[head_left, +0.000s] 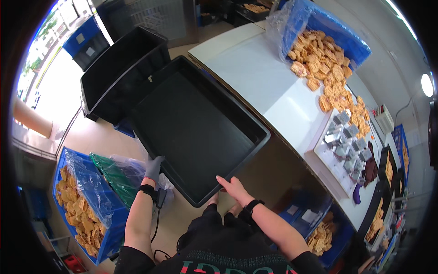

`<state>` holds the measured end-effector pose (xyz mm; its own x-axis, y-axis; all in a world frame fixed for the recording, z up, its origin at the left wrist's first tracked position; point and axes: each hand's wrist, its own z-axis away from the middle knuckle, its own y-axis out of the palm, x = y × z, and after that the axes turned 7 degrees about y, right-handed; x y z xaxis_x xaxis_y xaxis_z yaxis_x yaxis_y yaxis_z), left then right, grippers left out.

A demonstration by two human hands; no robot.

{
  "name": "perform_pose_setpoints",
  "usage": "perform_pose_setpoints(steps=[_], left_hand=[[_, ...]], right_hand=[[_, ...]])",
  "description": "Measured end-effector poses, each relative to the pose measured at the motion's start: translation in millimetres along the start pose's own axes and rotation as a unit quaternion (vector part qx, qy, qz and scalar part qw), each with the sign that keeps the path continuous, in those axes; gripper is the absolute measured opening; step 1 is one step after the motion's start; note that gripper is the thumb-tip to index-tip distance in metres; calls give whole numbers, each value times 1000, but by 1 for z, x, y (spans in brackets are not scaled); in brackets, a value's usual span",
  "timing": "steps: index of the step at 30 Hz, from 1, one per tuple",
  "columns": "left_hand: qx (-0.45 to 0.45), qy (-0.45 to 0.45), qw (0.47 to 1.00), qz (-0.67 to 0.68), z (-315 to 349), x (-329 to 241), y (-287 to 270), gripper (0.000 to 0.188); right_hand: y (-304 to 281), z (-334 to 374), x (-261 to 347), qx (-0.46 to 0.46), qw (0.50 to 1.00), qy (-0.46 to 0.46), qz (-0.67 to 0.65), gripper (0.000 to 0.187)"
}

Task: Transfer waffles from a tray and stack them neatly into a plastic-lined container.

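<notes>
A large black shallow tray (pixel 196 118) is tilted in front of me, its bare inside showing. My left hand (pixel 154 169), in a grey glove, is closed on the tray's left edge near the close corner. On the near right edge, my right hand (pixel 233 188) grips the rim with the thumb on top and the fingers hidden below. The tray's far end is next to a deep black bin (pixel 123 68). Its right side runs along the edge of a white table (pixel 255 68).
Tan flat pieces (pixel 319 57) spill from a blue lined crate (pixel 358 43) onto the table, near a fixture with grey blocks (pixel 344 141). A blue crate of similar pieces (pixel 80 210) stands at the left. Another blue crate (pixel 337 249) sits under the table.
</notes>
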<state>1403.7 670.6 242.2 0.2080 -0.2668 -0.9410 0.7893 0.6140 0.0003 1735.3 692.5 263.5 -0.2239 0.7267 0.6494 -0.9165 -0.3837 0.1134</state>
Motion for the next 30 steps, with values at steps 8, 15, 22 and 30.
perform_pose_setpoints(steps=[8,15,22,30], left_hand=[[18,-46,997,57,-12,7,-11,42],[16,-70,996,45,-19,5,-19,38],[-4,-87,996,15,-31,5,-19,41],[-167,185,925,-288,-10,-35,11,77]], right_hand=[[8,-2,0,-22,1000,10,6,50],[-22,34,-4,35,999,11,2,48],[-115,108,-160,-223,973,38,-41,44],[-111,237,-353,-290,936,197,24,39]])
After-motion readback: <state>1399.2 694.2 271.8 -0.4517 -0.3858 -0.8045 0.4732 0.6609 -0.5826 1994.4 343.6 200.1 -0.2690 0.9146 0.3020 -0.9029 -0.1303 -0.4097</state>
